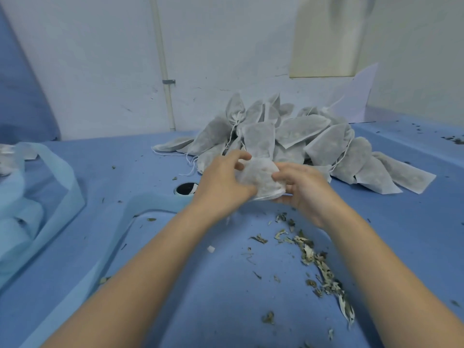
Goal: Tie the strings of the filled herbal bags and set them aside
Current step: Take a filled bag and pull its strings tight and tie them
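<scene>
one filled bag point(261, 180) is gripped by left hand point(221, 187) and right hand point(303, 189) — pile of bags point(301, 136) is heaped toward the tabletop's point(113, 151) far edge.

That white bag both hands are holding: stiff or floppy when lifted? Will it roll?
The bag is likely floppy: its thin fabric creases where the left hand and right hand grip it. Probably light, given the dried leaf bits nearby. It is unlikely to roll; the piled bags lie slumped.
</scene>
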`<state>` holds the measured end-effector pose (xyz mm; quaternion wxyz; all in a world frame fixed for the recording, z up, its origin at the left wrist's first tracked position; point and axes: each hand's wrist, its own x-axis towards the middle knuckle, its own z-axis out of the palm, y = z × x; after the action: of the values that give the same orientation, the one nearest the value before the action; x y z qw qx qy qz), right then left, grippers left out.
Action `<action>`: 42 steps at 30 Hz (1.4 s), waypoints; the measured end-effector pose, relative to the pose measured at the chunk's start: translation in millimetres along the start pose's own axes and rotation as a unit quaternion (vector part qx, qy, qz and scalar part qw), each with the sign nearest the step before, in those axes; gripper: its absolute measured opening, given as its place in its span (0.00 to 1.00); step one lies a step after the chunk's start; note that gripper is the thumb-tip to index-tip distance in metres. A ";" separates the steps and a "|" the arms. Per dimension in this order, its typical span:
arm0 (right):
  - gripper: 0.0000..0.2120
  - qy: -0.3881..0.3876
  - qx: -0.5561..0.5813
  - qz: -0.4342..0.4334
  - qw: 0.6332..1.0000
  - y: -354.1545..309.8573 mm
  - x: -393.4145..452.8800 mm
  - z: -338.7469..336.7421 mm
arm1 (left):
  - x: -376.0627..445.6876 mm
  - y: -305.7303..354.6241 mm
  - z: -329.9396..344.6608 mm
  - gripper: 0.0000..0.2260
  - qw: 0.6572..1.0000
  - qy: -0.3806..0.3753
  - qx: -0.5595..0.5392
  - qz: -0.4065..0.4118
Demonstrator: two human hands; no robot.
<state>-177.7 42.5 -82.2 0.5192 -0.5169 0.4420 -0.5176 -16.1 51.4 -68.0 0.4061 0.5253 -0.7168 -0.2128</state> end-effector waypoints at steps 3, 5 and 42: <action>0.15 0.018 -0.009 -0.010 1.000 0.1 -0.9 -0.6 | 4.5 -7.4 3.0 0.27 0.998 -0.014 0.046 0.033; 0.16 0.017 0.005 -0.013 1.000 -0.3 -1.4 -0.4 | 9.6 -9.6 1.0 0.31 0.995 -0.019 0.080 0.052; 0.15 0.003 -0.188 -0.116 0.975 -4.4 -9.1 9.7 | -15.3 9.5 -13.6 0.18 0.911 -0.045 0.390 0.130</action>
<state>-169.1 52.6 -77.9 0.3477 -0.6512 0.4701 -0.4838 -8.8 70.6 -58.7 0.1609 0.5342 -0.8220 0.1147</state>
